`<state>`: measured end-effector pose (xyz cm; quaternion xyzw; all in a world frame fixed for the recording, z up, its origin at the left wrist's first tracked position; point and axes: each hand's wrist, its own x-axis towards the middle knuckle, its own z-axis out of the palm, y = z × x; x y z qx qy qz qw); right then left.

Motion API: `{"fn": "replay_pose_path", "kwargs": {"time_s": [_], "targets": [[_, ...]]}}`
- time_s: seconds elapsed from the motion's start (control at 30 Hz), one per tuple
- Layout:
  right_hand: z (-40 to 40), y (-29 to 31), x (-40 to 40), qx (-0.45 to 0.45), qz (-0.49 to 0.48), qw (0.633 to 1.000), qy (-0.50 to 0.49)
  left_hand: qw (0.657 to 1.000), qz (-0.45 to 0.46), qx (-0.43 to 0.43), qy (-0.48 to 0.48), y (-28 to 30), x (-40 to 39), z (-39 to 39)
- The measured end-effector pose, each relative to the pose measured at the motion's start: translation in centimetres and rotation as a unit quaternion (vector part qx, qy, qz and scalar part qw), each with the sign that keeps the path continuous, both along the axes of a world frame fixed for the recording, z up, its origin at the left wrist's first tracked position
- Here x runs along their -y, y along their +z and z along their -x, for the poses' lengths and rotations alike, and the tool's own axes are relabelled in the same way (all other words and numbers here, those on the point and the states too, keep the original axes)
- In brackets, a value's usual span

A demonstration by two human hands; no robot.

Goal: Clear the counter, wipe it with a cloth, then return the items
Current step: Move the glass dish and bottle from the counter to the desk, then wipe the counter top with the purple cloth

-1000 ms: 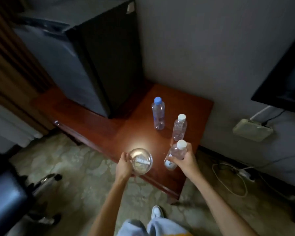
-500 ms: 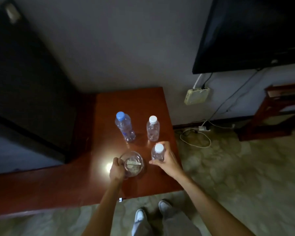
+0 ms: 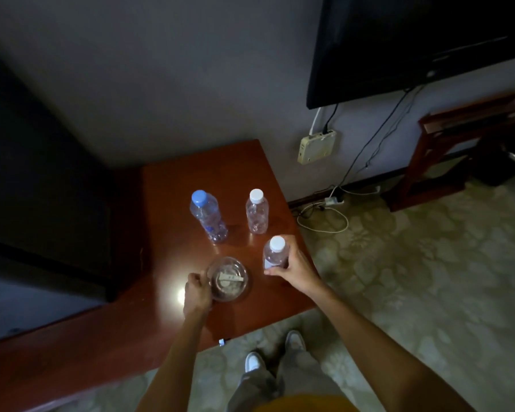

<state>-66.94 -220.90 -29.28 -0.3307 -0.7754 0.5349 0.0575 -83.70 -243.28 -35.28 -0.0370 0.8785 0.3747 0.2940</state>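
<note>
On the red-brown wooden counter (image 3: pixel 191 179) stand a blue-capped clear bottle (image 3: pixel 208 216) and a white-capped clear bottle (image 3: pixel 257 212), side by side toward the wall. Nearer me, my right hand (image 3: pixel 292 270) is wrapped around a second white-capped bottle (image 3: pixel 274 252) by the counter's right edge. My left hand (image 3: pixel 196 292) grips the left rim of a round glass ashtray (image 3: pixel 229 279) that has something pale inside. Whether the bottle and ashtray rest on the wood or are lifted I cannot tell.
A black mini fridge (image 3: pixel 42 203) fills the counter's left side. A wall-mounted TV (image 3: pixel 414 43) hangs at upper right over a white box (image 3: pixel 316 146) with cables trailing to the floor (image 3: pixel 321 215). A wooden rack (image 3: pixel 458 144) stands at far right. My shoes (image 3: pixel 275 350) are on patterned flooring.
The view has swung right and closer to the counter's right end. Both hands keep their hold on the ashtray and the white-capped bottle, which have hardly shifted.
</note>
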Motion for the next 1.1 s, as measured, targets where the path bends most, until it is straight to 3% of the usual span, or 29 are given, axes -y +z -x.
{"fn": "replay_pose_path", "kwargs": {"time_s": [0.13,0.2,0.27,0.43,0.57,0.7,1.0,1.1], "targets": [[-4.0,-1.5,0.0,0.000,0.023,0.998,-0.055,0.995,0.057,-0.083,-0.011,2.5,3.0,-2.6],[-7.2,-2.2,0.4,0.002,0.045,0.993,-0.108,0.992,0.005,-0.114,-0.057,3.8,4.2,-5.7],[-11.0,-2.6,1.1,-0.004,0.074,0.979,-0.189,0.977,-0.057,-0.127,-0.165,3.7,5.2,-8.9],[-23.1,-5.0,4.0,0.064,0.161,0.925,-0.337,0.915,-0.083,0.045,-0.393,0.2,4.0,-15.9],[-32.7,-6.3,8.1,0.153,0.219,0.870,-0.414,0.876,-0.064,0.187,-0.439,-2.3,-1.1,-18.9],[-40.6,-7.4,12.8,0.158,0.279,0.801,-0.506,0.834,0.017,0.248,-0.493,-1.9,-9.7,-23.0],[-51.0,-11.1,15.1,0.114,0.395,0.645,-0.644,0.748,0.063,0.231,-0.619,-1.3,-28.1,-33.0],[-53.4,-11.7,11.2,0.107,0.414,0.624,-0.654,0.742,0.069,0.212,-0.632,-1.9,-31.4,-35.0]]}}
